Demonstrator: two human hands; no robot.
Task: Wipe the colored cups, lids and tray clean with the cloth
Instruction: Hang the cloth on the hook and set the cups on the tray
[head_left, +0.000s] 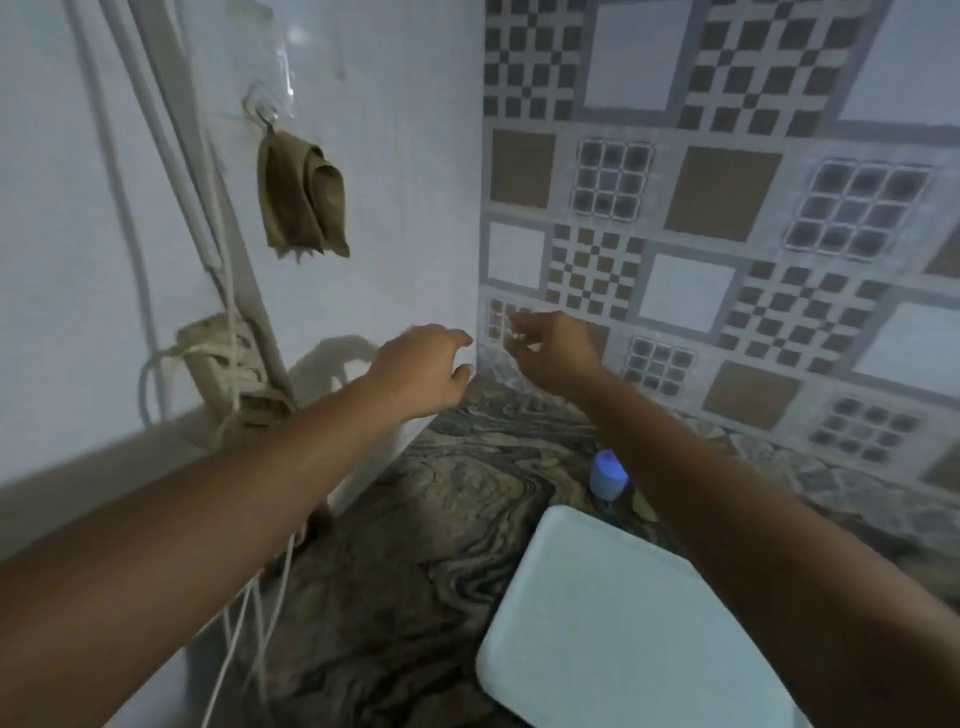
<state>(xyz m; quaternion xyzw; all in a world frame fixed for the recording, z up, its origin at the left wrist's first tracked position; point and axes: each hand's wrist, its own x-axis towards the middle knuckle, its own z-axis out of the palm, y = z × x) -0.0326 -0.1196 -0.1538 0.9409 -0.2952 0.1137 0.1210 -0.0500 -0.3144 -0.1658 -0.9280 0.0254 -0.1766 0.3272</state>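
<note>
The cloth (304, 200) hangs on the far left wall, above a power strip (218, 358) whose cables I could snag. My left hand (418, 369) and right hand (550, 353) reach forward, loose and empty. My right forearm might knock the blue cup (608, 475) beyond the near-right tray (623, 623).

The left hand (421, 369) and the right hand (550, 348) are stretched forward over the counter (415, 545), both holding nothing. The cloth (301, 197) hangs on a hook (265, 117). A blue cup (608, 475) stands near the tray (597, 623).
</note>
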